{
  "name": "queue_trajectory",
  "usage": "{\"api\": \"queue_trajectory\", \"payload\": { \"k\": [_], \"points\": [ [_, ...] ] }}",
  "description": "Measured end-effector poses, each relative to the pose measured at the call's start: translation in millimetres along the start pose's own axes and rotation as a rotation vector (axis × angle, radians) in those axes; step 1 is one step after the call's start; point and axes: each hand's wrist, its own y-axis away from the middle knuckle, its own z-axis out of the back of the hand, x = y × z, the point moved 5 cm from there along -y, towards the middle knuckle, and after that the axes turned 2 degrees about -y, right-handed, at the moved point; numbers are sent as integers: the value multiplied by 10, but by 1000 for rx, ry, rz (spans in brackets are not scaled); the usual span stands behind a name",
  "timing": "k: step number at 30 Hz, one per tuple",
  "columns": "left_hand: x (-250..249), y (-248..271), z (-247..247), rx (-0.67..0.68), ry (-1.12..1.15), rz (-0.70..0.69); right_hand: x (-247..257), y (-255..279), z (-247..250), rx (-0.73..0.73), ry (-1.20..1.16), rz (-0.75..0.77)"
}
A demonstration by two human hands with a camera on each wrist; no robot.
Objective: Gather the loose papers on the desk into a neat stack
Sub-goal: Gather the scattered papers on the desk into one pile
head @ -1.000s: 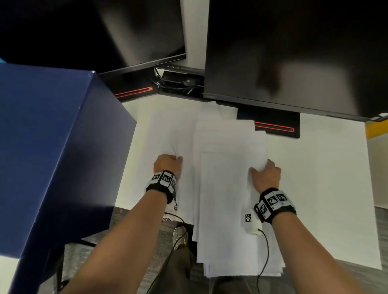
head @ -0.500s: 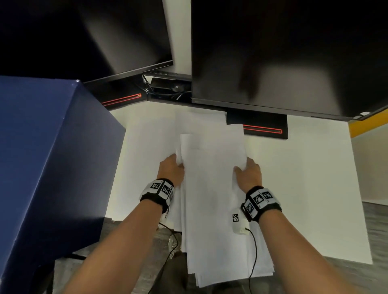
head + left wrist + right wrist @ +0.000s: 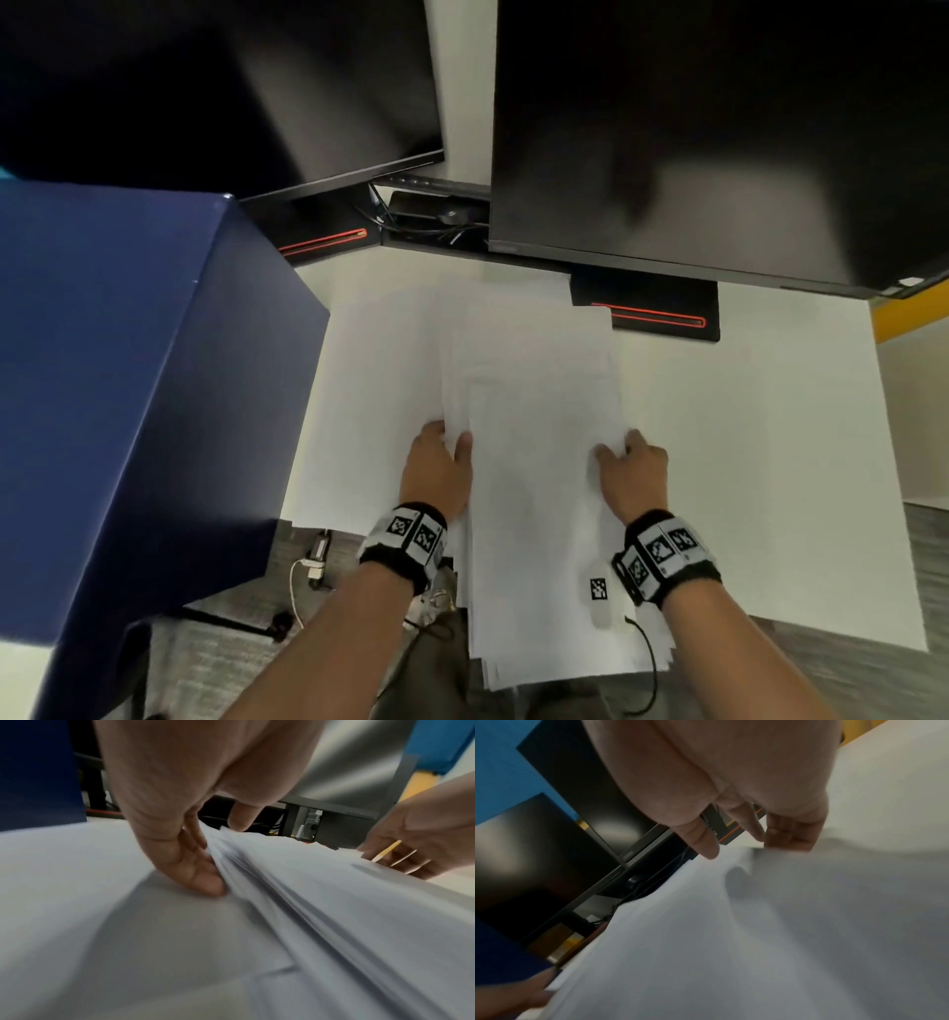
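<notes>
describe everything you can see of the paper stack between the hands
The paper stack is plain white sheets, blank on top, lying on the white desk with its near end overhanging the edge. Its edges are fanned, not yet flush. The left hand grips its left side, the right hand its right.

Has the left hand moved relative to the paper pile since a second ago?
Yes. The left hand has closed in rightward against the papers, away from the blue box.

Your left hand [image 3: 436, 470] and right hand [image 3: 634, 475], spread wide at 9 and 3 o'clock a second ago, now press closer together against the sides of the papers [image 3: 534, 437], whose fanned sheets have drawn into a narrower, squarer stack.
</notes>
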Motion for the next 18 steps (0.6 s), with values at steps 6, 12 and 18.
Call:
{"api": "queue_trajectory", "payload": {
  "k": [6, 12, 18],
  "points": [
    [324, 316, -187, 195, -324, -55, -293, 261, 67, 42, 150, 4],
    [456, -59, 427, -206, -244, -30, -364, 320, 160, -29, 163, -70],
    [591, -557, 941, -347, -361, 278, -40, -37, 325, -112, -113, -80]
  ]
}}
